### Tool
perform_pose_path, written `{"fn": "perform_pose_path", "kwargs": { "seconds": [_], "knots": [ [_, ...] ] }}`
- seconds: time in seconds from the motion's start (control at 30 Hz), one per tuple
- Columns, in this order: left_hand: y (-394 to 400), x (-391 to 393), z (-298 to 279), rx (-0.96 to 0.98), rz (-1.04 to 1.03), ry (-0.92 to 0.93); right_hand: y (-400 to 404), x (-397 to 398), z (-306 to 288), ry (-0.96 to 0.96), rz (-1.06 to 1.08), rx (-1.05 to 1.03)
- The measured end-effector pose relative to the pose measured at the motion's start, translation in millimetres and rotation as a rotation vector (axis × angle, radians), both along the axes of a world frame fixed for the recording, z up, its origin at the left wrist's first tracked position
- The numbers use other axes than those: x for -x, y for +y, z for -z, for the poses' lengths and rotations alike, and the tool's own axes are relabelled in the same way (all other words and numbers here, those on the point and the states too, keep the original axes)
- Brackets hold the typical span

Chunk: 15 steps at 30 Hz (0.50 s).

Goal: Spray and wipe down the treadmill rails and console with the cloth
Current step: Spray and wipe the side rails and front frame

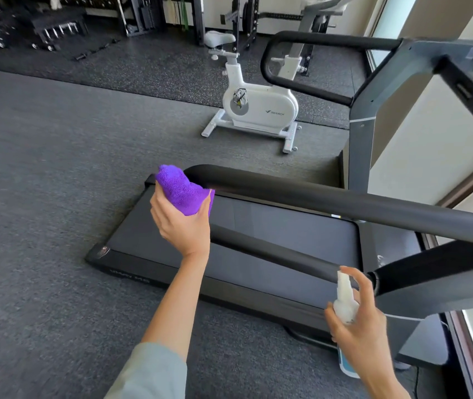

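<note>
- Cloth: soft, light; we bunched it in our left hand at the rail end.
- Spray bottle: light, probably slick; our right hand gripped its body.

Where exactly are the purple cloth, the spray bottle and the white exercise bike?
Purple microfibre cloth (182, 191): head view, on its bunched middle.
White plastic spray bottle (344, 300): head view, on its neck.
White exercise bike (261, 106): head view, on its flywheel housing.

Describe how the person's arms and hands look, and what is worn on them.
Both hands are bare: the left hand and the right hand show no gloves, rings or watch. The left arm has a light grey-green sleeve pushed up above the forearm. No sleeve shows on the right arm.
</note>
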<state>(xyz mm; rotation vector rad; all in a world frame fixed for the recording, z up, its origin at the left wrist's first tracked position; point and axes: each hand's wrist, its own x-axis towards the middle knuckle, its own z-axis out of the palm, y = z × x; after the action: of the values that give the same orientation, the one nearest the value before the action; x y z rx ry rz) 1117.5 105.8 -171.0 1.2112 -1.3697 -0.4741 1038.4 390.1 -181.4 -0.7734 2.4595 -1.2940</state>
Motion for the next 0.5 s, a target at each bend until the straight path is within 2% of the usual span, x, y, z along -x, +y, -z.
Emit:
{"fn": "perform_pose_path", "kwargs": {
  "seconds": [0.13, 0.33, 0.4, 0.5],
  "knots": [
    [-7.6, 7.3, 5.9, 0.017, -0.074, 0.047, 1.6, 4.1, -6.5, 0.015, 0.0, 0.014],
    [8.1, 9.9, 33.4, -0.4, -0.12, 0.333, 21.2, -0.3, -5.1, 0.025, 0.042, 0.018],
    [7.8, 5.8, 36.9, -0.397, -0.088, 0.31, 27.3, -3.4, -2.1, 0.015, 0.054, -0.008],
    [10.2, -6.9, 35.2, -0.288, -0.02, 0.214, 29.8, -8.4, 0.7, -0.008, 0.046, -0.03]
  ]
}}
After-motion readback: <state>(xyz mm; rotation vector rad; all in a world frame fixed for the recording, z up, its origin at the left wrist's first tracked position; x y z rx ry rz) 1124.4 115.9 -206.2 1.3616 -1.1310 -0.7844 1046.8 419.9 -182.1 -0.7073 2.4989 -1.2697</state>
